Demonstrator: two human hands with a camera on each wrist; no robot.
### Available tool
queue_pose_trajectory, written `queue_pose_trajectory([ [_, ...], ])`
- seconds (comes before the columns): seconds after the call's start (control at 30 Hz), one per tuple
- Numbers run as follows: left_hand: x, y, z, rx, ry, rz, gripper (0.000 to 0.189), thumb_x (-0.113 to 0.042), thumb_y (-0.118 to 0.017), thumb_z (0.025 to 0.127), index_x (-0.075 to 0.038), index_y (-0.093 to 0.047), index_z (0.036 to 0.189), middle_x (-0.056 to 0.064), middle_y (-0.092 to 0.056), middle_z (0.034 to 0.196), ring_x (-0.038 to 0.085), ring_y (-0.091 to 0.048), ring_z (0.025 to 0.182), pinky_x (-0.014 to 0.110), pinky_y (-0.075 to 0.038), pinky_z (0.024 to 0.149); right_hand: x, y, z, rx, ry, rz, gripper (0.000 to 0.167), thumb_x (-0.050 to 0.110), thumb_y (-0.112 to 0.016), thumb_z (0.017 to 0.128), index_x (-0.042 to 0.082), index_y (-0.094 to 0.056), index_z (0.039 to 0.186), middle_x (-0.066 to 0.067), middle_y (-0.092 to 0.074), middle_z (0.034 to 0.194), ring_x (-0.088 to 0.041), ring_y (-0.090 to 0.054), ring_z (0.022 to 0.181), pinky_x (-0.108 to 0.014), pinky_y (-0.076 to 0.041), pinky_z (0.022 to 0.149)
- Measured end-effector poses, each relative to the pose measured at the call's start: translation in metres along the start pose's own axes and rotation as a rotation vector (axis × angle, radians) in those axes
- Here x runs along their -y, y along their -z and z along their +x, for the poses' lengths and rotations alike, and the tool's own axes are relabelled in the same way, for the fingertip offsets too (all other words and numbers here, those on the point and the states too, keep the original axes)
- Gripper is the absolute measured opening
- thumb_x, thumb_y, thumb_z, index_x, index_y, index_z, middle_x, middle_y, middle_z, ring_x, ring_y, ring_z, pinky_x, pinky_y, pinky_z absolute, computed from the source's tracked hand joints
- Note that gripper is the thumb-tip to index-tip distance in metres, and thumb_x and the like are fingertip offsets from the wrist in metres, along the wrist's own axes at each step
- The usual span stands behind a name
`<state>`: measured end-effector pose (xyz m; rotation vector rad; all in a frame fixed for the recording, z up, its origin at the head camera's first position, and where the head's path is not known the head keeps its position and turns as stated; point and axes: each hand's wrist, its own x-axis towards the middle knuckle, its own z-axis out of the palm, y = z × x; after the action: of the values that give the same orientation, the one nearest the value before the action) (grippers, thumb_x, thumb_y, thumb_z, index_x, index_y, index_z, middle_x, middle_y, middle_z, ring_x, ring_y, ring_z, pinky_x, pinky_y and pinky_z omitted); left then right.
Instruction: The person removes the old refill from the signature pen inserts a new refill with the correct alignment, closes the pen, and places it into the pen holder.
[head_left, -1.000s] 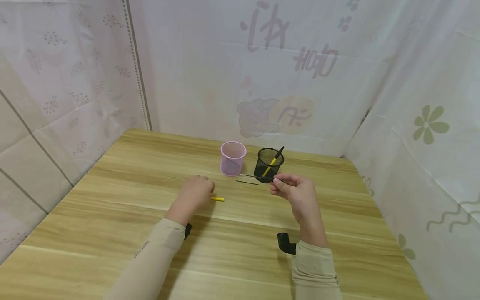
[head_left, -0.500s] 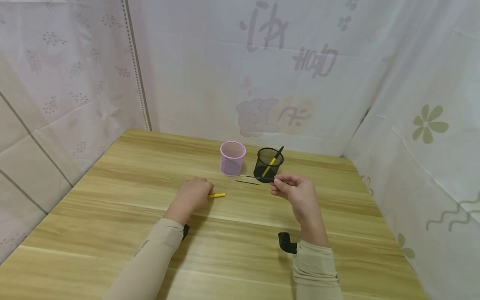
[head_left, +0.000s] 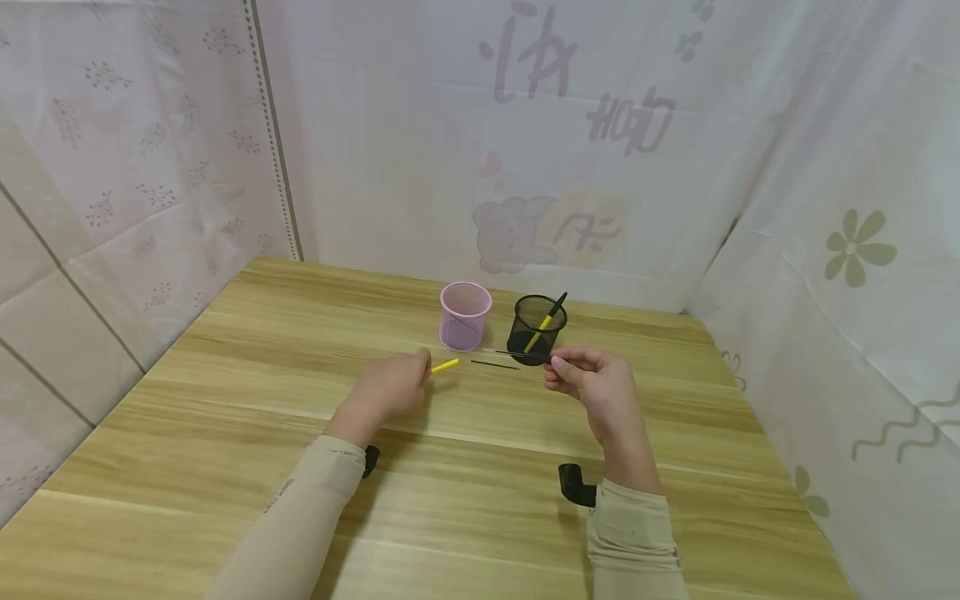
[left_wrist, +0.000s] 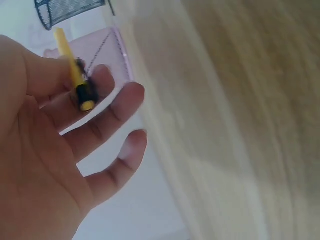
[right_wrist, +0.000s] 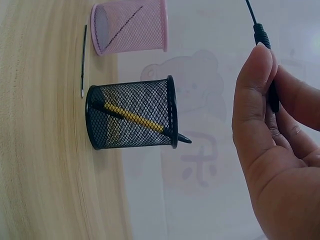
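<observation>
In the head view my left hand (head_left: pixel 390 385) pinches a yellow pen barrel (head_left: pixel 445 366), raised off the table. The left wrist view shows the barrel (left_wrist: pixel 70 55) between thumb and fingers, a black band and clip near one end; the other fingers are loosely bent. My right hand (head_left: pixel 600 392) grips a black pen section (right_wrist: pixel 261 36) between thumb and fingers, a thin refill sticking out of it. A dark refill (head_left: pixel 495 364) lies on the table between the hands. Behind it stand a pink mesh cup (head_left: pixel 462 329) and a black mesh cup (head_left: pixel 517 343).
A yellow and black pen (head_left: pixel 546 325) leans in the black cup, its tip above the rim. A thin dark stick (right_wrist: pixel 125 26) shows through the pink mesh. The wooden table (head_left: pixel 465 517) meets patterned curtains (head_left: pixel 390 150) at its back and sides.
The left hand has picked up the yellow barrel, lifting and tilting it toward the cups. The right hand has barely moved.
</observation>
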<state>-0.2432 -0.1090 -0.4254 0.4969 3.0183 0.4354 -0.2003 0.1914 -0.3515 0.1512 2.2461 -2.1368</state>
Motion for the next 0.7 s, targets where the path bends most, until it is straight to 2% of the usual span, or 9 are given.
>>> queue_pose_trajectory([
  [0.17,-0.004,0.010,-0.001,0.007,-0.012,-0.133,0.017,-0.017,-0.043,0.112,-0.010,-0.057,0.117,0.005,-0.063,0.089,0.020,-0.056,0.074,0.036,-0.047,0.064,0.000,0.001,0.000,-0.007,0.000,0.002,0.023,-0.001,-0.066,0.103,-0.015,-0.064,0.121,-0.003,-0.077,0.089,-0.012,-0.076,0.079,-0.026,-0.066,0.079],
  [0.37,-0.011,0.026,-0.003,-0.051,-0.053,-0.273,0.029,-0.023,-0.033,0.117,-0.008,-0.056,0.107,0.004,-0.053,0.082,0.018,-0.048,0.069,0.033,-0.042,0.062,-0.001,0.000,0.000,-0.007,-0.002,-0.002,0.022,-0.001,-0.067,0.102,-0.014,-0.064,0.120,-0.001,-0.076,0.088,-0.013,-0.077,0.080,-0.026,-0.066,0.079],
  [0.53,-0.016,0.033,-0.005,-0.130,-0.096,-0.273,0.029,-0.027,-0.033,0.118,-0.012,-0.053,0.103,0.001,-0.045,0.077,0.017,-0.046,0.068,0.033,-0.039,0.061,0.000,0.000,0.000,-0.006,0.001,0.004,0.024,-0.001,-0.067,0.102,-0.015,-0.063,0.121,-0.001,-0.077,0.088,-0.013,-0.077,0.080,-0.026,-0.066,0.079],
  [0.7,-0.021,0.037,-0.006,-0.169,-0.119,-0.244,0.027,-0.027,-0.036,0.117,-0.013,-0.054,0.104,0.003,-0.051,0.083,0.020,-0.052,0.077,0.038,-0.045,0.069,0.001,0.000,-0.001,-0.009,0.004,0.008,0.030,-0.001,-0.067,0.102,-0.019,-0.061,0.126,0.000,-0.077,0.085,-0.012,-0.076,0.078,-0.026,-0.066,0.079],
])
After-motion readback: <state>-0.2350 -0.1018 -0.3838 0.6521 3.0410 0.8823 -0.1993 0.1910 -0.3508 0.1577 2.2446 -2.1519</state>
